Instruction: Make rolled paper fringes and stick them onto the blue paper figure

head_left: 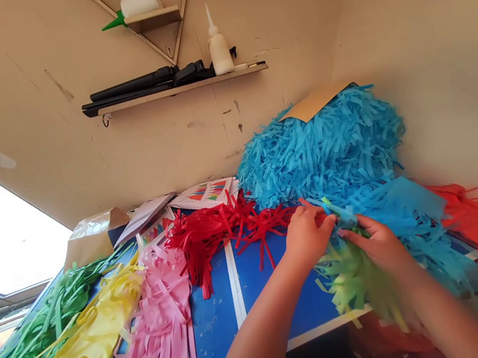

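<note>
Huge mound of sky-blue fringed paper on the far right corner of a blue, white-striped table. Along the far edge, tangled red paper fringe; along the left edge, green paper fringe, yellow paper fringe and pink paper fringe. Past them, a printed colour-chart sheet, its writing too small to read. Above, a white plastic glue bottle on a wooden wall shelf. Near the front edge, left hand and right hand close together, both clamped on a bunch of lime-green paper fringe.

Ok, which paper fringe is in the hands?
The light green fringe, held between the left hand and right hand; the pink fringe, yellow fringe and dark green fringe lie apart on the table.
</note>
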The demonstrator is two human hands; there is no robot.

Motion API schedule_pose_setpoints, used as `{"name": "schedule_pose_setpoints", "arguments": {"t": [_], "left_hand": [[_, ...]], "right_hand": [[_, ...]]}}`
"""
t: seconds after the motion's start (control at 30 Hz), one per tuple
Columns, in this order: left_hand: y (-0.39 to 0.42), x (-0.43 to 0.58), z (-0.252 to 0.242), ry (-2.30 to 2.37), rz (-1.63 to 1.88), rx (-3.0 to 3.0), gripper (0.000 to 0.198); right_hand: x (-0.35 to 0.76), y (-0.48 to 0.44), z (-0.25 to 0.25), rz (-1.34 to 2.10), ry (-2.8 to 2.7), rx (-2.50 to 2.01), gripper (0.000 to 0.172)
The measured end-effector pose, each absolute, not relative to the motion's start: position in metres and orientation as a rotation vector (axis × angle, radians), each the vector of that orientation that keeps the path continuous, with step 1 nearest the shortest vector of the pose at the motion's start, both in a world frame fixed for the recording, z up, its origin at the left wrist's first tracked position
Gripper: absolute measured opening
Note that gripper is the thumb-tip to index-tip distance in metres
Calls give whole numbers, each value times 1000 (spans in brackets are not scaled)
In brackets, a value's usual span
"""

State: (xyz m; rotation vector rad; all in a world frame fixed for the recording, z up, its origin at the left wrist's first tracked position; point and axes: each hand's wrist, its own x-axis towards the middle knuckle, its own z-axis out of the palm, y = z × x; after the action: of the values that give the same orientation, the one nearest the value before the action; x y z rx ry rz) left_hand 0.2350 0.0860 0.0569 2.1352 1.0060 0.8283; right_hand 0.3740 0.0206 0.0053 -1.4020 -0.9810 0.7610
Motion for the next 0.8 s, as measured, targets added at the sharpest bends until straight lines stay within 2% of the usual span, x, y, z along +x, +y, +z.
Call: {"name": "schedule_pose_setpoints", "arguments": {"t": [0.17, 0.47, 0.6, 0.7, 0.8], "left_hand": [[91, 240, 56, 1023, 765, 2129, 19], [79, 198, 65, 1034, 1041, 2032, 13], [72, 174, 89, 1065, 1114, 2042, 15], [66, 152, 112, 1077, 1279, 2037, 14], [38, 105, 123, 1030, 1627, 1852, 13]], "right_hand": [[371, 21, 10, 643, -1117, -1518, 36], [386, 20, 7, 939, -988, -1710, 56], [400, 23, 1, 757, -1245, -1821, 51], [404, 29, -5, 561, -1348, -1865, 50], [400, 31, -9, 585, -1470, -1857, 46]]}}
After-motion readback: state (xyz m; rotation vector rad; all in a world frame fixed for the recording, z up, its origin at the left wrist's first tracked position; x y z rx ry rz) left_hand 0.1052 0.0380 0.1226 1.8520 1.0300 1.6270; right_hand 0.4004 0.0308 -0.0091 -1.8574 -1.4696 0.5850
